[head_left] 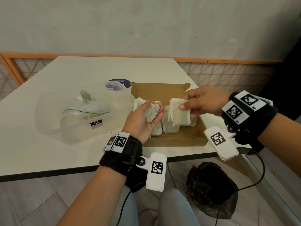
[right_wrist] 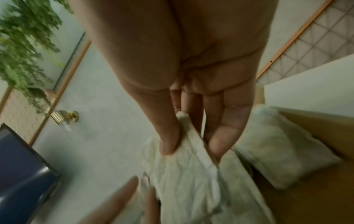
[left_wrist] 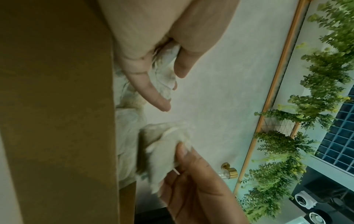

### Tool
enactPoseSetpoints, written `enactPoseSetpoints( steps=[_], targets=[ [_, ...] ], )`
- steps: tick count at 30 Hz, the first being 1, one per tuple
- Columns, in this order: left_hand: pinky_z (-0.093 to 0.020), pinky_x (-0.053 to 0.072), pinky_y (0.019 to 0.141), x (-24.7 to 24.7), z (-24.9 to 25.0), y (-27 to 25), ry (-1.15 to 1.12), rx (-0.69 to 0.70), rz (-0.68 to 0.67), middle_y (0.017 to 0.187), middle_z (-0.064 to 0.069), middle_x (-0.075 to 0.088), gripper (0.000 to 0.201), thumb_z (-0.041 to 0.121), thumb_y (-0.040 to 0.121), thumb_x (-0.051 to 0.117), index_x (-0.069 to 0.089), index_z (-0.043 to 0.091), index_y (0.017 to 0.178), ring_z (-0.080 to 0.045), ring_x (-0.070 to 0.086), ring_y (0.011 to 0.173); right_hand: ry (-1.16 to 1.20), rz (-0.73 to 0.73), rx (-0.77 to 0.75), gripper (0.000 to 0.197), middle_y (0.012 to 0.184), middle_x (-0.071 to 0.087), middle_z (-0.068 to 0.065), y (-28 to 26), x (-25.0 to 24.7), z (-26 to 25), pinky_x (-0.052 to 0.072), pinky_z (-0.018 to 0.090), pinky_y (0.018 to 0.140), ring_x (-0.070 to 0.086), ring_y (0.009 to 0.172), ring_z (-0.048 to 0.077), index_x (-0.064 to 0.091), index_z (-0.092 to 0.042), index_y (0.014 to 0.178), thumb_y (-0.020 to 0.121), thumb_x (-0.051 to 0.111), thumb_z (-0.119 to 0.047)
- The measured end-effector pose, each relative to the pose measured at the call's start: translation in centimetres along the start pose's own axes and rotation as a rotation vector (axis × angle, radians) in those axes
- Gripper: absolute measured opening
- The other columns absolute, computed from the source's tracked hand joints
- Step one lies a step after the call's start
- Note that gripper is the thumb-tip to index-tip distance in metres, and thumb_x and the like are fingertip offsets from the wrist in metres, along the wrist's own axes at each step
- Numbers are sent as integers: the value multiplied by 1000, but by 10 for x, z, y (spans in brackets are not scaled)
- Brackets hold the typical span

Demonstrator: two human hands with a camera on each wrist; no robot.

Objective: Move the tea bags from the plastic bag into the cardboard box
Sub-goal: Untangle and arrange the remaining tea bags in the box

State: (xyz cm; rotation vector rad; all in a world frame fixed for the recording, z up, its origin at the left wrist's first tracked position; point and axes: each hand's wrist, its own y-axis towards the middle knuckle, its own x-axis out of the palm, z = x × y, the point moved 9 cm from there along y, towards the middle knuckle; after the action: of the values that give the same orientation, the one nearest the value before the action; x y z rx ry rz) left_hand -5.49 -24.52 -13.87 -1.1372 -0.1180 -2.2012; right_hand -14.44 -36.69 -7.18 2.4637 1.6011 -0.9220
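Note:
An open brown cardboard box (head_left: 164,91) lies on the white table, with several pale tea bags (head_left: 169,126) standing in it. My left hand (head_left: 146,118) is palm up over the box's left edge and cups a small bunch of tea bags (head_left: 152,112), seen in the left wrist view as tea bags (left_wrist: 164,72). My right hand (head_left: 200,103) hovers over the box and pinches a larger tea bag (head_left: 179,111) between thumb and fingers, the tea bag (right_wrist: 189,174) hanging below them. The crumpled plastic bag (head_left: 88,108) lies left of the box.
The plastic bag sits inside a clear plastic tub (head_left: 68,128), whose lid (head_left: 117,86) leans behind it. A black bag (head_left: 211,190) lies on the floor under the table's near edge (head_left: 48,172). A wall and an orange-framed lattice (head_left: 219,70) stand behind.

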Motion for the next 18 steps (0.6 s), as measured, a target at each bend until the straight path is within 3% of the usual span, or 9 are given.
enactPoseSetpoints(
  steps=[4, 8, 11, 14, 16, 18],
  targets=[
    [-35, 55, 84, 1, 0, -1, -6, -3, -14, 94, -15, 67, 20, 17, 97, 50, 59, 4, 84, -25, 69, 88, -60, -103, 85, 5, 82, 64, 6, 3, 29, 24, 55, 19, 60, 63, 75, 16, 60, -12, 83, 84, 64, -10],
    [-34, 55, 84, 1, 0, -3, -1, -9, -11, 97, -16, 67, 19, 17, 97, 50, 59, 5, 85, -26, 68, 92, -56, -33, 89, 7, 79, 61, 4, 13, 32, 32, 52, 17, 53, 59, 68, 13, 60, -13, 82, 83, 66, -11],
    [-35, 55, 84, 1, -1, -2, -7, -15, -16, 100, -16, 67, 18, 16, 97, 50, 59, 5, 87, -26, 69, 92, -176, 63, 58, 8, 72, 58, 0, 18, 24, 30, 43, 15, 44, 50, 55, 9, 62, -14, 83, 82, 69, -18],
    [-35, 55, 85, 1, -1, -1, -12, -16, -23, 100, -16, 67, 18, 16, 97, 50, 59, 5, 86, -26, 69, 91, -273, 101, 49, 12, 67, 55, -1, 19, 21, 25, 43, 18, 49, 49, 55, 10, 60, -18, 78, 80, 71, -23],
    [-34, 55, 84, 1, -1, -1, -13, -18, -27, 100, -16, 66, 17, 16, 96, 50, 59, 5, 87, -26, 69, 91, -306, 90, 73, 13, 68, 55, 1, 19, 22, 23, 46, 21, 52, 50, 56, 11, 61, -16, 84, 80, 71, -23],
    [-34, 55, 84, 1, -1, -1, -15, -18, -28, 99, -16, 66, 16, 15, 96, 50, 59, 5, 86, -26, 68, 92, -309, 80, 87, 17, 67, 55, 3, 16, 21, 20, 43, 20, 47, 50, 45, 8, 61, -12, 91, 80, 71, -20]
  ],
)
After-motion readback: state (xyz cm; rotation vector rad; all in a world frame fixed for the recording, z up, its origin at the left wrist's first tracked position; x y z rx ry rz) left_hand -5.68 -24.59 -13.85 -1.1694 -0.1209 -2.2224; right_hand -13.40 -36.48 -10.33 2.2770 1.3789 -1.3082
